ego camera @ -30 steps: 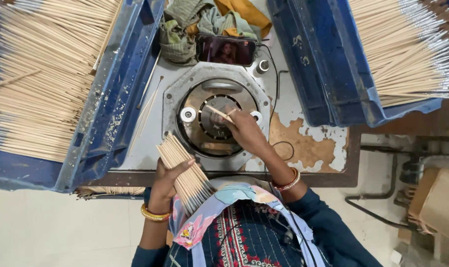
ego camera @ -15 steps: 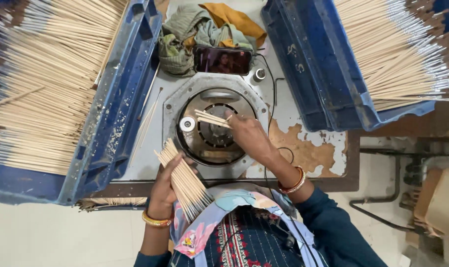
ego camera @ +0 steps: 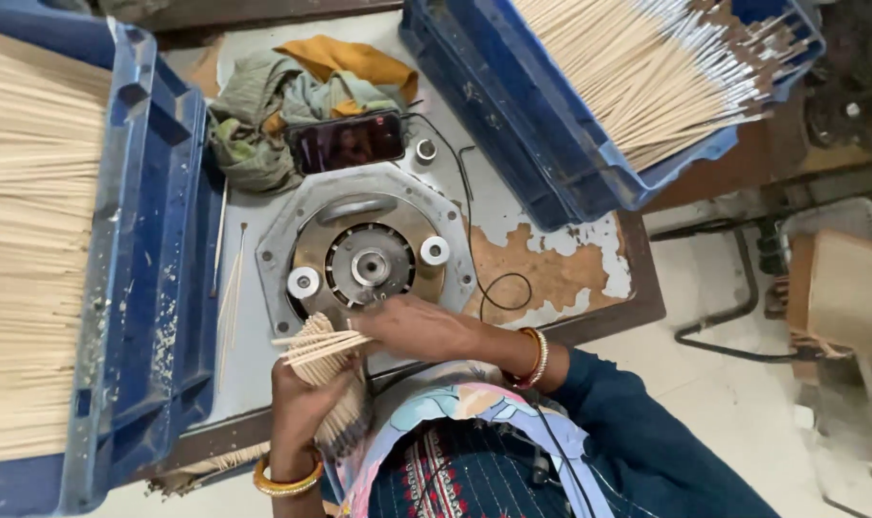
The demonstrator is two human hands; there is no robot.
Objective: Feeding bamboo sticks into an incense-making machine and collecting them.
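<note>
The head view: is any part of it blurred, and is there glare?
Head view: even, soft light; the bundle of thin pale wooden sticks and both hands, left and right, look motion-blurred; the round metal machine plate is sharp; faint sheen on the dark phone screen.

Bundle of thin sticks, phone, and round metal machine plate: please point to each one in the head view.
bundle of thin sticks [ego camera: 332,360], head view, on the upper stick ends.
phone [ego camera: 347,141], head view, middle of its dark screen.
round metal machine plate [ego camera: 370,266], head view, on its central hub.
</note>
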